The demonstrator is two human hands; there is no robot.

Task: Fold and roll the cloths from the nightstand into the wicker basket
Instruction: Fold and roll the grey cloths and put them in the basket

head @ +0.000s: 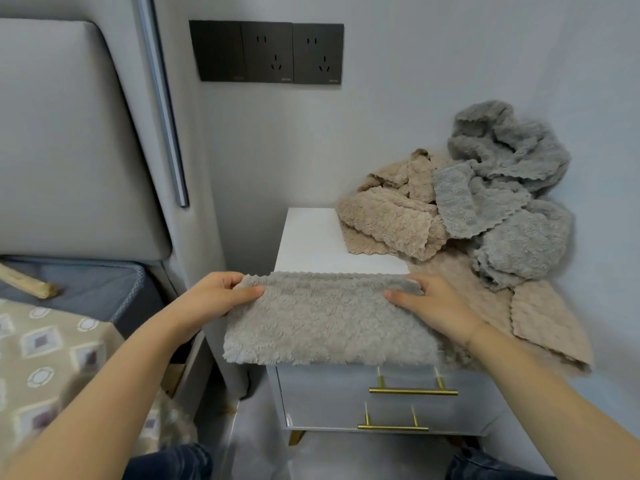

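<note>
A fluffy grey-beige cloth point(325, 320) lies folded over the front edge of the white nightstand point(311, 237). My left hand point(211, 296) pinches its upper left corner, thumb on top. At the upper right corner my right hand point(433, 306) grips the cloth the same way. Behind, a heap of beige cloths point(391, 216) and grey cloths point(512, 188) sits on the right part of the nightstand against the wall. Another beige cloth point(540, 323) lies flat under the heap and hangs over the right front. The wicker basket is not in view.
The nightstand has two drawers with gold handles point(412, 391). A padded grey headboard point(69, 133) and a bed with a patterned cover point(45, 358) stand to the left. Black wall sockets point(266, 51) sit above. My knees point(180, 462) show at the bottom.
</note>
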